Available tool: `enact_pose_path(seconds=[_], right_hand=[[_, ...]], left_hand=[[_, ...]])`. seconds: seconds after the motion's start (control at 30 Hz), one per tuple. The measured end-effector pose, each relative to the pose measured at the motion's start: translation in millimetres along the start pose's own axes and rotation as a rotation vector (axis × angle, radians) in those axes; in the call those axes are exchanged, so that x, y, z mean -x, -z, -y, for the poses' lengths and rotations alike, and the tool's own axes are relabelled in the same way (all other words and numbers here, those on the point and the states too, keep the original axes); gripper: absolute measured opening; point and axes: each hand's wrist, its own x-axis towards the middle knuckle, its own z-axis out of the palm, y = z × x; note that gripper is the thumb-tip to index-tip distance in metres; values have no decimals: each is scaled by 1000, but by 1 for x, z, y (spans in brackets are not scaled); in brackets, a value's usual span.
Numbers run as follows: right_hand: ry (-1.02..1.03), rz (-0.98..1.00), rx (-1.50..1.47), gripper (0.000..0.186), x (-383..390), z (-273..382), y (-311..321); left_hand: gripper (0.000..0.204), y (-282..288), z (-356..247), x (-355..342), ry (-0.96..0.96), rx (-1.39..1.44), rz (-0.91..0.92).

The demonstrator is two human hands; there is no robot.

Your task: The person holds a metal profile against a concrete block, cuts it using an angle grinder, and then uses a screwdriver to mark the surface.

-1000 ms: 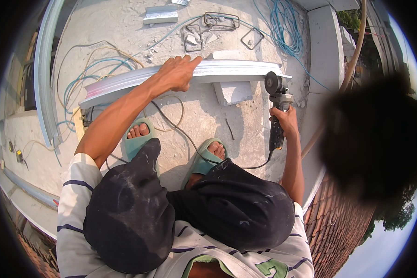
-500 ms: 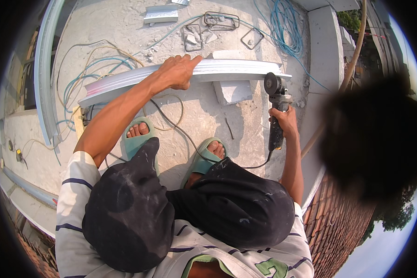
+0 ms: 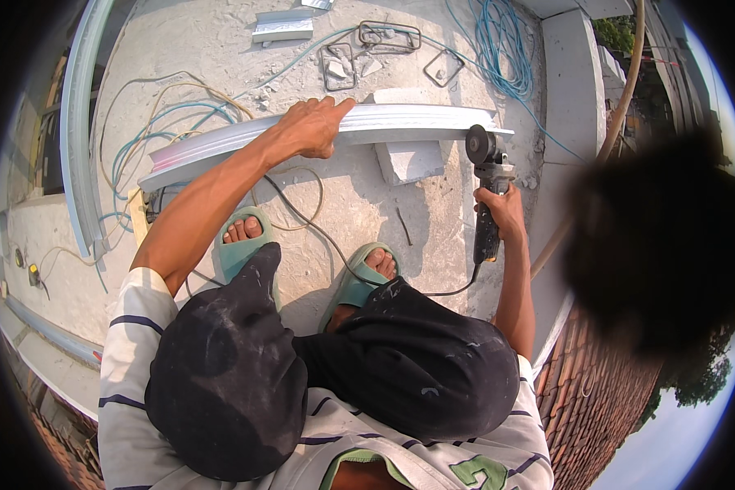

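A long silvery metal channel lies crosswise in front of my feet, propped at its right part on a pale block. My left hand is closed over the channel's middle, its fingers wrapped round the upper edge and partly hidden. In my right hand is an angle grinder, gripped by its dark body and pointing away from me. The grinder's disc is at the channel's right end, close to its near edge; whether they touch I cannot tell. A black cord runs from the grinder toward my feet.
Blue hose lies coiled at the far right beside a low wall. Bent metal rings and rubble lie beyond the channel. Tangled cables and another long channel are at left. Roof tiles slope beyond the right edge.
The grinder and my right hand have shifted very slightly. My left hand and the metal channel stay in place.
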Motion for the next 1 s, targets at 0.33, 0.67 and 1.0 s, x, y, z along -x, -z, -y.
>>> enact_pose_path(seconds=[0.33,0.67,1.0], right_hand=[[9,-2,12,33,-1,-2,2],[-18,4,38,32,-1,-5,4],[5,-9,10,33,-1,-6,2]], left_hand=[[88,2,-2,-1,4,-2,19],[89,1,-2,-2,10,26,34],[88,0,-2,-4,6,15,36]])
